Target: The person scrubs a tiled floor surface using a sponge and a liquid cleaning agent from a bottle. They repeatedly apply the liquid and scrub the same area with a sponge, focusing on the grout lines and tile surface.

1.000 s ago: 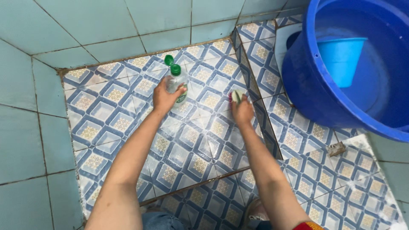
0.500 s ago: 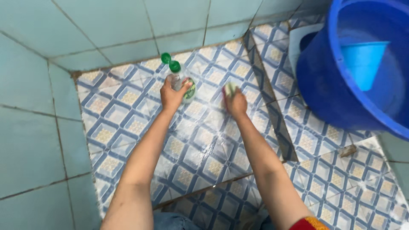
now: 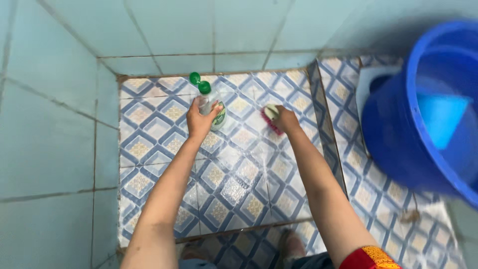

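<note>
Floor (image 3: 234,184): blue-and-white patterned tiles, wet sheen, bounded by pale turquoise wall tiles (image 3: 50,149) at 9 and 12 o'clock.
Step edge (image 3: 326,124): raised tiled ledge at 3 o'clock of the right hand, just beside it.
Tub (image 3: 398,134): large blue plastic basin at 3 o'clock on the upper level, well apart from both hands; a lighter blue dipper (image 3: 440,119) sits inside it.
Bottle (image 3: 213,107): clear plastic, green flip cap open, upright on the floor near the back wall at 12 o'clock.
Left hand (image 3: 200,119): fingers wrapped closed around the bottle body.
Scrub brush (image 3: 271,118): pink bristles, pale back, pressed to the floor at 3 o'clock of the bottle.
Right hand (image 3: 286,119): clenched over the brush.
</note>
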